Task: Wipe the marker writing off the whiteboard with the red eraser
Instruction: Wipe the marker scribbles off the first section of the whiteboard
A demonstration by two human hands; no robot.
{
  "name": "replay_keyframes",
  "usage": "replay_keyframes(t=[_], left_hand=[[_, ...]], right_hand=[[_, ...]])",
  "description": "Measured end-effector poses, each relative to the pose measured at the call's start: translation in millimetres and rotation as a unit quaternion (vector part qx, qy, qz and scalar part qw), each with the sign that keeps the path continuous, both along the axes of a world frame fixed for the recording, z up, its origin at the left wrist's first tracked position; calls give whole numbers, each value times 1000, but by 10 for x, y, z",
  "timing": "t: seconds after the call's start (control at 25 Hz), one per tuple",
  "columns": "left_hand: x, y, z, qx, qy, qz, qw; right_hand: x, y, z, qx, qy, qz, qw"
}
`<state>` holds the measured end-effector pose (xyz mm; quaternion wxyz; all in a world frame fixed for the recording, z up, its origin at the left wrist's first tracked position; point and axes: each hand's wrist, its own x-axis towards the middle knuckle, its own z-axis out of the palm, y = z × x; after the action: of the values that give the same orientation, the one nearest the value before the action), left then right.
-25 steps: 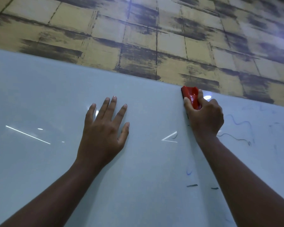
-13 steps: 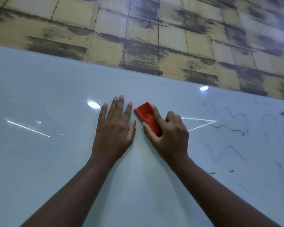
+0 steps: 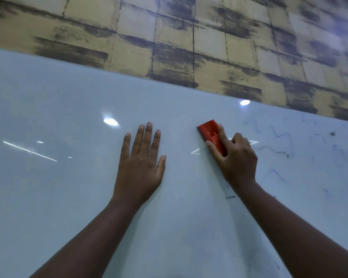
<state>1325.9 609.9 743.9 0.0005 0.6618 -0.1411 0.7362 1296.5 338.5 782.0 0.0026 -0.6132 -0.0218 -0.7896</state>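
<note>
The left hand (image 3: 140, 167) lies flat on the whiteboard (image 3: 48, 117), fingers straight and slightly spread, palm pressed to the glossy surface near the board's middle. The right hand (image 3: 236, 159) grips the red eraser (image 3: 212, 135), thumb along its near side and fingers curled over the far side, holding it against the board just below the top edge. The two hands are near each other but apart. Faint blue and dark marker writing (image 3: 277, 151) remains toward the board's right edge, in wavy lines and smudges, with a few short marks below the right wrist. Above the top edge runs a wall (image 3: 169, 37) of yellowish blocks with dark streaks.
</note>
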Motion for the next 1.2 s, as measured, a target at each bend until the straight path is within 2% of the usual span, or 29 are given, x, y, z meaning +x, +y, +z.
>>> replay_keyframes(t=[0.2, 0.36, 0.48, 0.56, 0.64, 0.88, 0.96, 1.12, 1.2], left_hand=[[-41, -16, -238, -5, 3, 1, 1000], [-62, -253, -475, -67, 14, 12, 998], [-59, -451, -659, -100, 19, 25, 995], [-57, -554, -785, -113, 25, 28, 993], [-70, -637, -909, -118, 36, 29, 992], [-120, -679, -1231, -88, 42, 26, 995], [-121, -678, -1296, -87, 42, 22, 995], [-121, -697, -1378, -89, 42, 19, 995], [-124, -710, -1427, -90, 45, 21, 995]], right_hand=[[13, -731, -20, 102, 26, 20, 994], [83, -542, -255, 109, 15, 71, 991], [74, -288, -689, -7, 7, 86, 996], [64, -164, -1006, -132, 11, 87, 987], [57, -126, -1156, -209, 14, 79, 975], [54, -321, -1026, -268, -18, 59, 961], [100, -557, -844, -230, -23, 50, 972], [145, -1027, -533, -21, -26, 62, 998], [150, -1066, -536, 30, -4, 79, 996]])
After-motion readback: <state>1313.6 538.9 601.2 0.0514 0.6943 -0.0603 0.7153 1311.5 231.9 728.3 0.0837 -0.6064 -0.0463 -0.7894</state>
